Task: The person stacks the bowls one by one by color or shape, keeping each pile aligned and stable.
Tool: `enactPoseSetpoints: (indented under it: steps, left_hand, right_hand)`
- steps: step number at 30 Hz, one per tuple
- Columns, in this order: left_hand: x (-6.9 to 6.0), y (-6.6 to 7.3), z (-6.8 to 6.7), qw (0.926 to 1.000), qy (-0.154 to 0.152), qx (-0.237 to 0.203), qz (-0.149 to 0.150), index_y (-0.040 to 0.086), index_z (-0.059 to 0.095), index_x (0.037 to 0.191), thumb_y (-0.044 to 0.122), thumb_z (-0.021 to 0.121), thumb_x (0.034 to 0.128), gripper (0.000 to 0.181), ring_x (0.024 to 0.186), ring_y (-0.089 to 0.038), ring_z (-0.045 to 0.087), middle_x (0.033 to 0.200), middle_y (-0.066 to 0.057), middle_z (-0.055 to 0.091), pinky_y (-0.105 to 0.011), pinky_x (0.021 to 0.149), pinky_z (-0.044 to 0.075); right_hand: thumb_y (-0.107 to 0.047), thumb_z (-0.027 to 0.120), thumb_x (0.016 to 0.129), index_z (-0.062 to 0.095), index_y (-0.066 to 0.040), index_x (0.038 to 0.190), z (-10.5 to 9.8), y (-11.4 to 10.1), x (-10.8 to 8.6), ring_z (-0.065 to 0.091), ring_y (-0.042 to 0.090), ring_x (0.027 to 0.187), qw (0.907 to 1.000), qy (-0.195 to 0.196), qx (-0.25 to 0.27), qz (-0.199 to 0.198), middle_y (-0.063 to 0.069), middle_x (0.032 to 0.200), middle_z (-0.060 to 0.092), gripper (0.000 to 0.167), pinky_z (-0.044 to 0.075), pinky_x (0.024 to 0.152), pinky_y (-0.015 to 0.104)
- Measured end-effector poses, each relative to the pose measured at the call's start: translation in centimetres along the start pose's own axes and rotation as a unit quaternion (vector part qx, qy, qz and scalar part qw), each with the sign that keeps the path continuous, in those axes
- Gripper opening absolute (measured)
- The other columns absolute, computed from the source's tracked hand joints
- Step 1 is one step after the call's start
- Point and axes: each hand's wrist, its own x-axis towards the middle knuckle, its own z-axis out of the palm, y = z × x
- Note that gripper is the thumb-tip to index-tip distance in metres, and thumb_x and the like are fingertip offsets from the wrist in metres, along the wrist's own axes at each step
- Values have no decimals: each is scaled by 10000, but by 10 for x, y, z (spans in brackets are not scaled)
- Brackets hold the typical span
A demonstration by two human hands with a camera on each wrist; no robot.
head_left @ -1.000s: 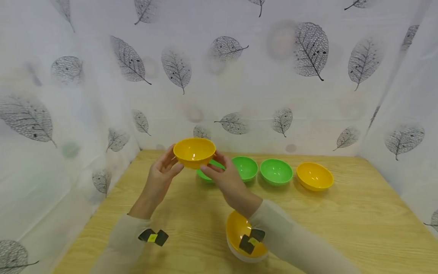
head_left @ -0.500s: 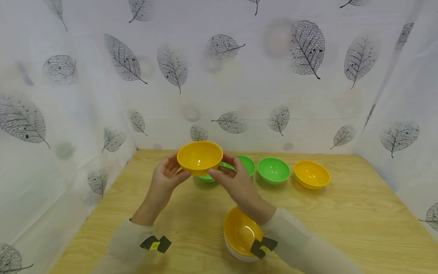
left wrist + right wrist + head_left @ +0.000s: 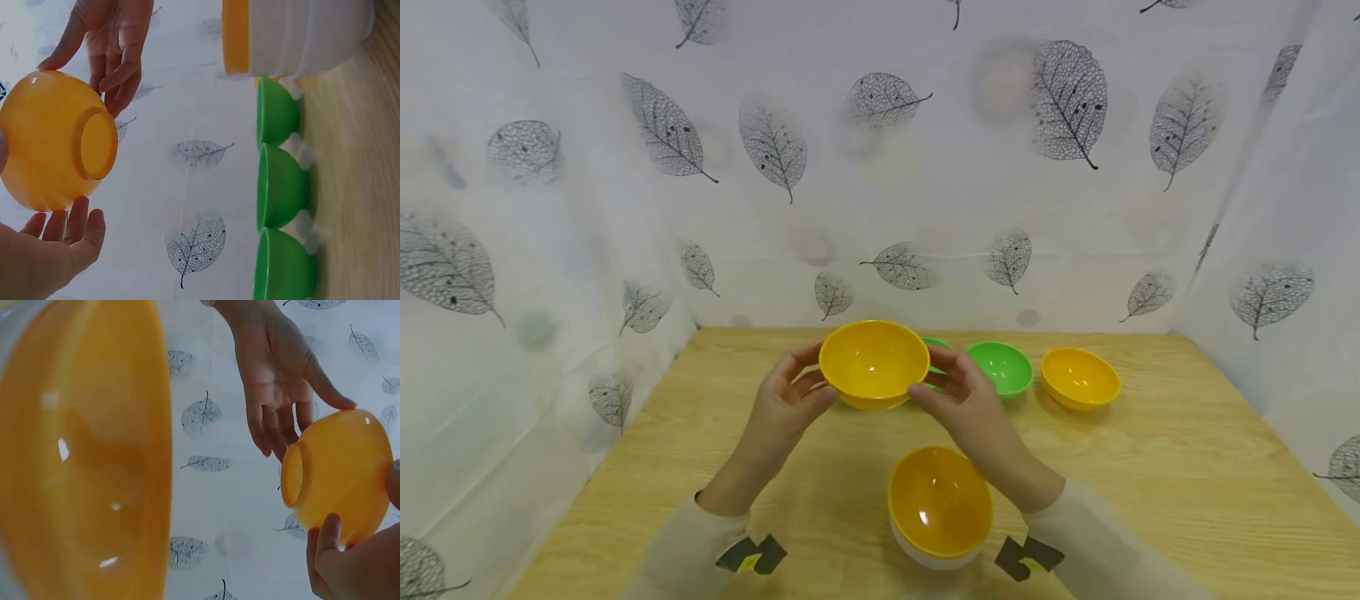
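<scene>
Both hands hold a yellow bowl (image 3: 874, 364) above the table, its mouth tilted toward me. My left hand (image 3: 781, 410) grips its left side, the thumb low on the wall and the fingers behind. On the opposite side my right hand (image 3: 976, 415) holds it the same way. The bowl's foot ring (image 3: 99, 145) shows in the left wrist view. Below stands a stack, a yellow bowl (image 3: 940, 502) on top of white bowls (image 3: 931, 557); the left wrist view shows several white layers (image 3: 300, 37). This stack's yellow bowl (image 3: 87, 450) looms large in the right wrist view.
Toward the back of the wooden table (image 3: 1157, 483) a green bowl (image 3: 1002, 369) and a yellow bowl (image 3: 1080, 379) stand in a row. Other green bowls (image 3: 284, 186) in that row are partly hidden in the head view. A leaf-printed curtain (image 3: 880, 183) encloses the back and sides.
Both hands have brought the held yellow bowl rightward and nearer to me, lowering it slightly in view. My right forearm has shifted right, uncovering the stacked yellow bowl.
</scene>
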Motion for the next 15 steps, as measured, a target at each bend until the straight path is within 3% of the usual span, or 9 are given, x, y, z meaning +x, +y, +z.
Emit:
enactPoseSetpoints:
  steps: [5,10,15]
  left_hand:
    - [-3,-7,10,9988,-485,28,36,2,334,1463,80,670,892,667,1181,-156,551,1414,-101,436,-284,952,499]
    - [-7,-12,19,9974,-509,494,123,44,411,1437,107,704,871,640,1134,-178,570,1339,-152,531,-283,930,518]
    - [-11,-14,29,9941,-561,919,162,70,405,1438,154,750,834,701,1130,-177,546,1351,-138,507,-276,932,512]
  right_hand:
    - [-89,651,909,378,-14,1396,-17,8,-13,515,290,1194,9983,-143,-459,-325,147,1406,455,563,508,925,239]
    - [-89,633,922,339,-38,1454,-30,18,-23,543,191,1191,9945,-363,-762,-620,142,1447,429,610,497,945,243]
    - [-98,620,932,300,-68,1482,-47,20,-29,540,82,1183,9916,-894,-645,-675,167,1473,384,637,510,937,276]
